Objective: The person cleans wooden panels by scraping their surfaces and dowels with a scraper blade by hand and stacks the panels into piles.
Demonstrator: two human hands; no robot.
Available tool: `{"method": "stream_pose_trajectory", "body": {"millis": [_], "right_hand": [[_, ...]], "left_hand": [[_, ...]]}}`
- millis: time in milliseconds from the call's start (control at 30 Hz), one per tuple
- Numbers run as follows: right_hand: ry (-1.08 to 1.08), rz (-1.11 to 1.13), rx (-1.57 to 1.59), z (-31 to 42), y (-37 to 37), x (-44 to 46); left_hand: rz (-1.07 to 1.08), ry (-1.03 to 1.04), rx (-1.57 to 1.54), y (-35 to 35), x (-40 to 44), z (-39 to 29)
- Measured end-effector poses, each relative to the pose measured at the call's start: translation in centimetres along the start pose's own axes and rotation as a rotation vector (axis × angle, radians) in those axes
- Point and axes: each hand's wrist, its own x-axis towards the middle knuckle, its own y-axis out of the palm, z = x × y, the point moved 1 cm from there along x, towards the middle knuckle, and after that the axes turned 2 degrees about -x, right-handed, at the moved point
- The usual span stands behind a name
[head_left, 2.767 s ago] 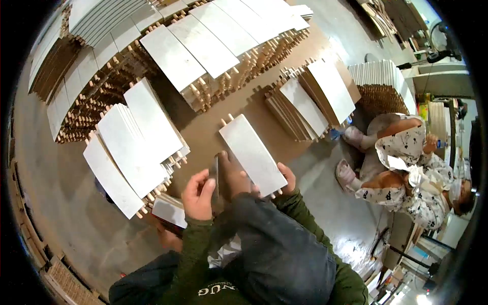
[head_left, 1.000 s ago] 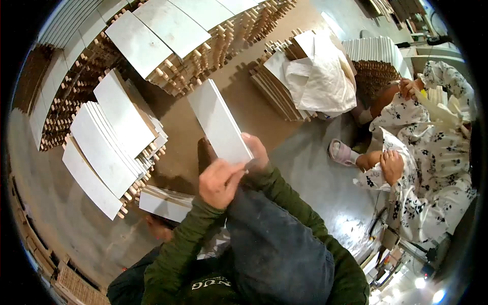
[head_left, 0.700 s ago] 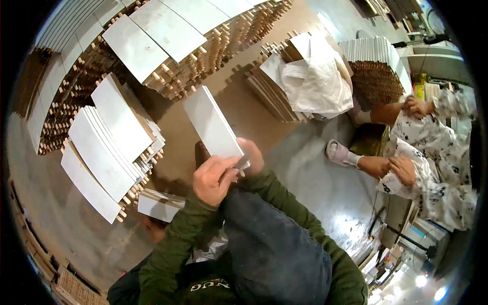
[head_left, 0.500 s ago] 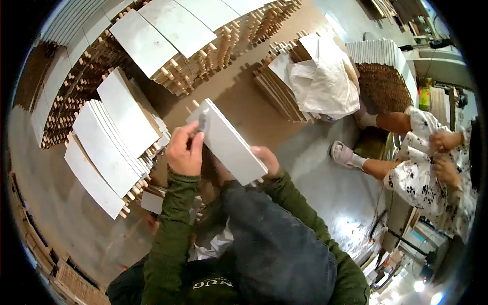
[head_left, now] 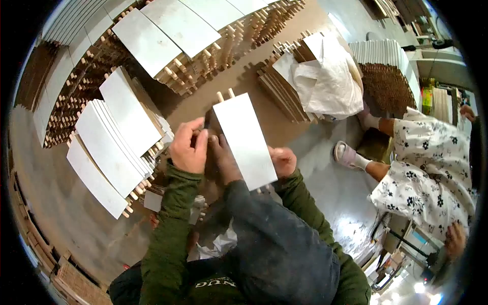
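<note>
My right hand [head_left: 283,160] grips the lower right edge of a white board [head_left: 246,142], whose broad face is turned up towards me. Wooden dowels [head_left: 225,95] stick out of its far end, and more tips show at the near end. To the left of the board, my left hand [head_left: 190,146] is closed in a pinch, apart from the board. A small dark thing [head_left: 207,120] shows at its fingertips, too blurred to name. Below the board's left edge is my bare foot [head_left: 225,158].
Stacked white boards with dowels [head_left: 104,147] stand on the left, and larger stacks [head_left: 178,25] at the back. A white cloth [head_left: 328,84] covers another stack. At the right stands a person in a flowered garment [head_left: 422,173], one sandal [head_left: 346,154] near me.
The board has turned so its broad face shows, and my left hand has come away from it. The person at the right has moved their hands apart.
</note>
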Motion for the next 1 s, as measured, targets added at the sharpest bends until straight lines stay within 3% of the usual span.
{"method": "stream_pose_trajectory", "body": {"millis": [67, 100, 167, 300, 367, 433, 467, 533, 600, 767, 833, 867, 900, 1000], "right_hand": [[-0.095, 0.106, -0.045, 0.8, 0.9, 0.6], [0.022, -0.208, -0.166, 0.9, 1.7, 0.6], [0.030, -0.002, -0.243, 1.8, 1.4, 1.4], [-0.101, 0.065, -0.452, 1.3, 1.4, 2.7], [-0.183, -0.024, -0.381, 1.0, 2.2, 2.8], [0.087, 0.554, 0.434, 0.4, 0.7, 3.0], [0.083, 0.495, 0.508, -0.1, 1.1, 2.4], [0.079, 0.435, 0.583, -0.7, 1.4, 1.7], [0.103, 0.316, 0.310, -1.1, 0.8, 1.6], [0.220, 0.003, 0.270, -0.9, 0.6, 1.3], [0.231, -0.071, 0.206, -1.4, -1.4, 1.6], [0.236, 0.036, 0.209, -1.5, -1.8, 2.2], [0.206, 0.007, 0.232, -1.9, -2.1, 2.1], [0.141, -0.074, 0.249, -1.0, 1.2, 2.1]], "left_hand": [[0.029, -0.097, -0.109, 0.6, -1.3, -0.8], [0.031, -0.174, -0.185, 1.0, -2.0, -0.6], [0.001, -0.212, -0.233, 1.5, -2.9, 0.2], [-0.022, -0.256, -0.257, 1.2, -3.6, -0.1], [0.002, -0.281, -0.332, 1.2, -3.5, -0.5], [0.005, -0.304, -0.388, 1.1, -3.3, -1.0], [0.006, -0.304, -0.387, 1.0, -3.0, -1.1], [-0.007, -0.114, -0.290, 0.8, -2.0, -1.4], [-0.017, -0.043, -0.178, 0.4, -0.8, -1.8], [-0.052, 0.144, 0.016, 0.5, 1.0, -2.4], [-0.017, 0.201, 0.103, 1.5, -0.2, -2.4], [0.068, 0.267, 0.105, 2.2, -1.3, -2.5], [0.152, 0.331, 0.106, 2.8, -2.4, -2.8], [0.278, 0.324, 0.057, 3.6, -4.8, -3.8]]}}
